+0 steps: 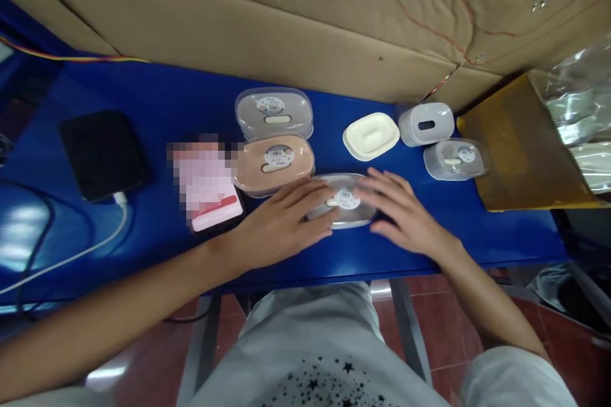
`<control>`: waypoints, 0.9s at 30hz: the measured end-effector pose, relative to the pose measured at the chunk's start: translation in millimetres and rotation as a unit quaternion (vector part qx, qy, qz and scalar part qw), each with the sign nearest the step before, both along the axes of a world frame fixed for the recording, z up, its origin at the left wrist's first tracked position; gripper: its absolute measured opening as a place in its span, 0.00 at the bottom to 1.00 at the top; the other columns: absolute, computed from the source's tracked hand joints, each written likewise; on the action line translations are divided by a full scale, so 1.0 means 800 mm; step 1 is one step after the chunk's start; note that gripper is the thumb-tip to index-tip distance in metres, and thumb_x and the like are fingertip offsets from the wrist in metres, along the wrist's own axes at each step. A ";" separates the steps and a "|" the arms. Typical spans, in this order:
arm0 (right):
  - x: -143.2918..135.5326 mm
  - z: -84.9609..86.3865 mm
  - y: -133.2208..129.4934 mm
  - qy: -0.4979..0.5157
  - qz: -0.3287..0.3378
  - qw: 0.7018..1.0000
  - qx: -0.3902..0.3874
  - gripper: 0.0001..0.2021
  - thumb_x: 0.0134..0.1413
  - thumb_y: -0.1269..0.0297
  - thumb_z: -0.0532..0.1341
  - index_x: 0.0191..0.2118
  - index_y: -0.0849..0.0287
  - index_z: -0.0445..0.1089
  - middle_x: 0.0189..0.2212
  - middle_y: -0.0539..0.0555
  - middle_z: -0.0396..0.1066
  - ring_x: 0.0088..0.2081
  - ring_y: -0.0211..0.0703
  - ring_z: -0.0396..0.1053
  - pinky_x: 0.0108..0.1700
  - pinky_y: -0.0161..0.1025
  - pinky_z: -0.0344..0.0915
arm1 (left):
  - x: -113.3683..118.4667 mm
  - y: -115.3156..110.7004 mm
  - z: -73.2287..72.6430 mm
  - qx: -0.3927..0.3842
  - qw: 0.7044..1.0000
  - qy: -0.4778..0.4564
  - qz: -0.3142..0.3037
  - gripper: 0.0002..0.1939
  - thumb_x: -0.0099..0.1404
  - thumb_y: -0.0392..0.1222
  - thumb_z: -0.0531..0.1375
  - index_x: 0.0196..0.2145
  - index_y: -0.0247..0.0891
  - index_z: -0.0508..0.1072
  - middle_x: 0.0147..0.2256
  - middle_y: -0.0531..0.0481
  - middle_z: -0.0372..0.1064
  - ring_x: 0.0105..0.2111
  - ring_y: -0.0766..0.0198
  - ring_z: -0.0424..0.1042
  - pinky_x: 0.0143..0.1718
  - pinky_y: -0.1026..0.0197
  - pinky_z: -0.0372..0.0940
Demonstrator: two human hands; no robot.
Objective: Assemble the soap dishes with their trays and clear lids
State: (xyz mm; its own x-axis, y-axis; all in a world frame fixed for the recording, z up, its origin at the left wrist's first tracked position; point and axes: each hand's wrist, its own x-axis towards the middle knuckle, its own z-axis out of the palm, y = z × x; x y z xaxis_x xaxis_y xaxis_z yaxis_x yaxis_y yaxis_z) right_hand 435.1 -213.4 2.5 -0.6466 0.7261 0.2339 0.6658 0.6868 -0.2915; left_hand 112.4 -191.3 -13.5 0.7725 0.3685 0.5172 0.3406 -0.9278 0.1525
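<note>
A small oval container (356, 216) with a clear lid and a round white barcode sticker sits near the table's front edge, between my two hands. My left hand (286, 219) is closed around its left end, fingers on the far side and thumb on the near side. Over the right end, my right hand (403, 210) has its fingers spread, with the fingertips at the lid beside the sticker; slight blur hides the exact contact. Just beyond my left hand stands a peach container (255, 175) with a clear lid and sticker. Behind that is a grey-white lidded container (296, 108).
A cream oval lid (371, 137) lies farther back. To its right are a white container with a slot (432, 122) and a smaller clear-lidded one (453, 162), beside a cardboard box (506, 146). At left lie a phone (214, 191) and a black device (102, 152) with a white cable.
</note>
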 end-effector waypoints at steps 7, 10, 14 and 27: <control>0.035 -0.013 0.058 -0.077 -0.145 0.986 -0.003 0.26 0.81 0.58 0.54 0.77 0.52 0.64 0.73 0.63 0.70 0.77 0.64 0.63 0.77 0.70 0.53 | 0.001 0.011 0.003 0.035 0.996 0.010 0.086 0.14 0.80 0.37 0.66 0.60 0.35 0.74 0.62 0.34 0.77 0.64 0.41 0.78 0.67 0.36 0.74; 0.038 -0.019 0.021 -0.074 -0.135 0.988 0.012 0.23 0.81 0.60 0.56 0.75 0.47 0.67 0.65 0.61 0.77 0.68 0.59 0.73 0.75 0.67 0.55 | 0.000 0.017 0.002 0.027 0.992 0.008 0.123 0.15 0.80 0.37 0.65 0.61 0.35 0.73 0.63 0.33 0.76 0.65 0.40 0.77 0.66 0.37 0.75; 0.022 -0.016 -0.045 -0.048 -0.110 0.992 0.024 0.26 0.80 0.67 0.57 0.77 0.44 0.64 0.59 0.58 0.81 0.61 0.52 0.78 0.73 0.62 0.57 | -0.002 0.024 0.000 -0.018 0.987 0.006 0.157 0.16 0.81 0.37 0.64 0.63 0.36 0.72 0.66 0.32 0.73 0.67 0.39 0.75 0.68 0.37 0.73; 0.085 -0.006 0.079 -0.115 -0.299 0.943 0.092 0.30 0.75 0.68 0.56 0.78 0.62 0.61 0.73 0.72 0.68 0.76 0.70 0.63 0.76 0.79 0.47 | 0.009 -0.009 -0.011 -0.026 0.987 0.121 -0.098 0.19 0.78 0.50 0.69 0.60 0.37 0.77 0.65 0.38 0.76 0.63 0.48 0.76 0.66 0.48 0.69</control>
